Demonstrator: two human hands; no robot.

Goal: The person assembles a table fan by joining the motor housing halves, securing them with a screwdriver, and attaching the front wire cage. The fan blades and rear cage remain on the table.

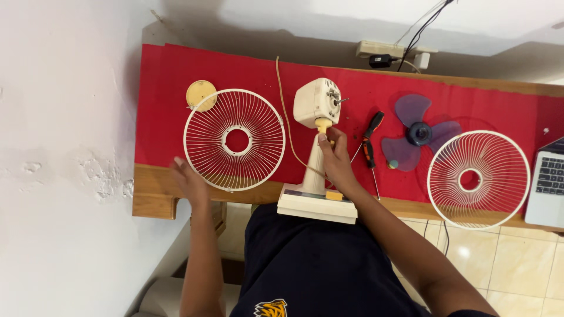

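Observation:
A cream fan body [318, 104] lies on its back on the red-covered table [164, 105], its motor head and bare shaft pointing away from me and its base [317, 202] at the table's front edge. My right hand [335, 157] grips the fan's neck just below the yellow joint. My left hand [188, 179] hovers with fingers spread at the front left rim of a white wire fan guard [234, 140], close to it but not holding it.
A round yellow cap [201, 94] lies behind the left guard. Two screwdrivers [369, 144] rest right of the fan. Farther right are a translucent purple blade [416, 132], a second wire guard [479, 178] and a laptop's corner [546, 188]. A power strip [382, 50] sits behind.

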